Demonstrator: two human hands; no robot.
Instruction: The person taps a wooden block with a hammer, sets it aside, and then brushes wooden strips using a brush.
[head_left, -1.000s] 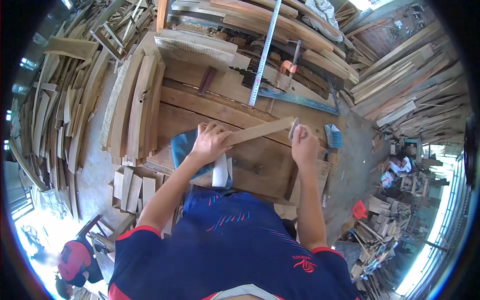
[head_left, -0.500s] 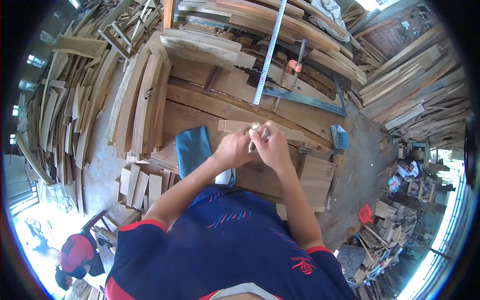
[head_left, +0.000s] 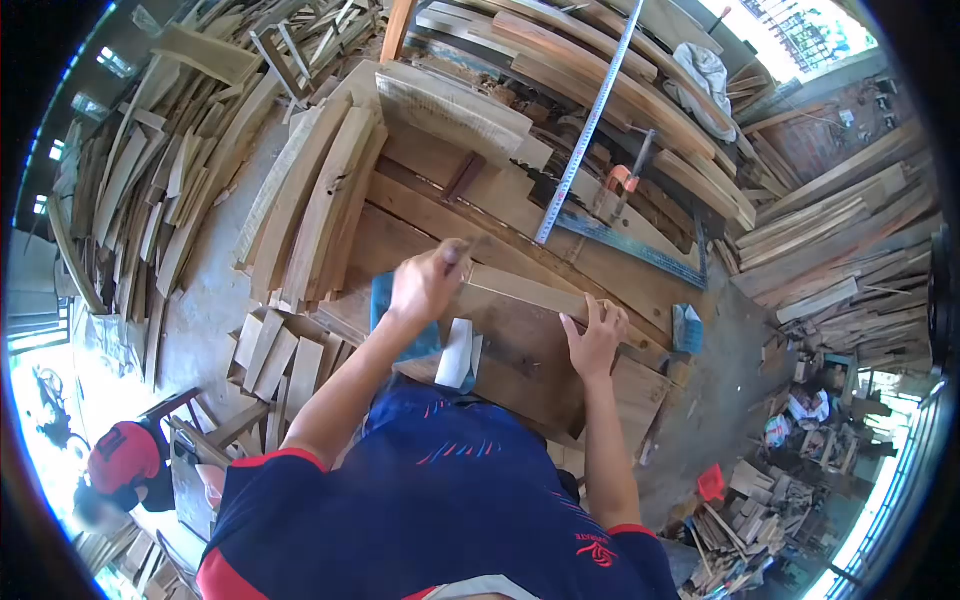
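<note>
A pale wooden strip [head_left: 530,288] lies across the wooden workbench [head_left: 520,345]. My right hand [head_left: 598,338] grips its right end, thumb at the near edge and fingers over the top. Near the strip's left end, my left hand [head_left: 424,284] is raised and closed around a slim item, blurred by motion, whose kind I cannot make out. A blue cloth [head_left: 408,338] lies partly under my left wrist. Close to my body is a white folded piece [head_left: 455,352], possibly paper.
Beyond the strip lie a steel measuring rule [head_left: 590,130], a metal square [head_left: 640,250] and an orange clamp [head_left: 622,180]. Thick boards [head_left: 325,190] stand at the left. Timber piles [head_left: 840,220] line the right. A person in a red cap [head_left: 125,455] is at lower left.
My hands were together over the strip. They have parted: the left moved left with the slim item, the right moved right and down onto the strip's end. The view has shifted.
</note>
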